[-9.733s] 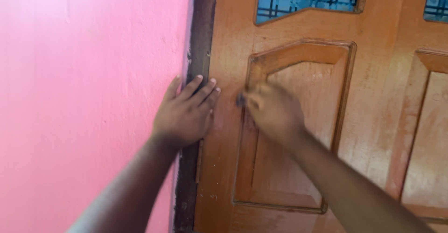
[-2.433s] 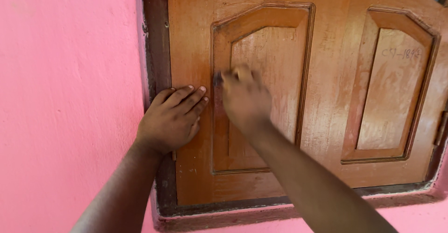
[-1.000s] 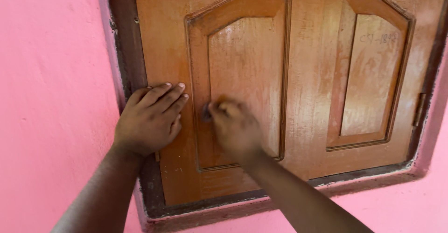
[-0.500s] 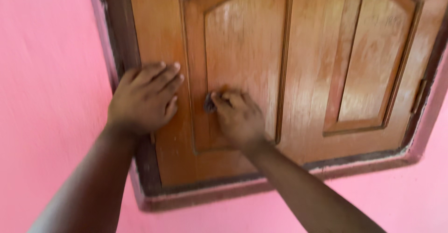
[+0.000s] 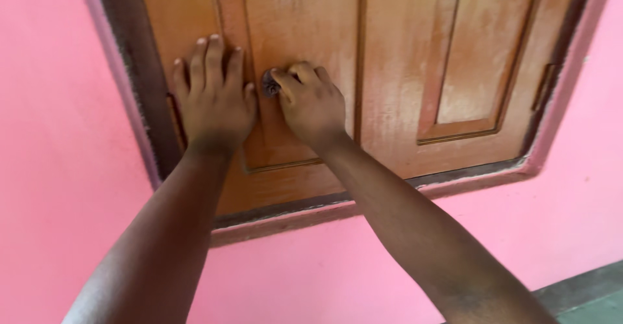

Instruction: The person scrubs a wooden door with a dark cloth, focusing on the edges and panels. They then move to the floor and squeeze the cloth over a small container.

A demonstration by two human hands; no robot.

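Small dark pad (image 5: pixel 270 84), kind unclear, pressed against the left raised panel (image 5: pixel 305 25) of an orange-brown wooden shutter (image 5: pixel 402 71), just beside that panel's left moulding. Only its left edge shows; the rest is hidden under fingers.

Right hand (image 5: pixel 313 107): fingers curled tight over the pad, thumb and forefinger pinching it against the wood, knuckles bent, back of hand toward the camera. Forearm runs up from lower right, nearly straight.

Left hand (image 5: pixel 213 97): flat, palm on the wood, fingers together and pointing up, spread across the shutter's left stile just beside the pad; holding nothing. Little finger close to the right hand's fingertips, whether touching cannot be told. Forearm rises from lower left.

Wood surface looks pale and dusty in streaks on the panels. A second raised panel (image 5: pixel 477 51) sits to the right. Dark brown frame (image 5: pixel 146 97) borders the shutter; pink wall (image 5: pixel 58 168) surrounds it on the left, below and right. Grey-green strip (image 5: pixel 584 291) at lower right corner.
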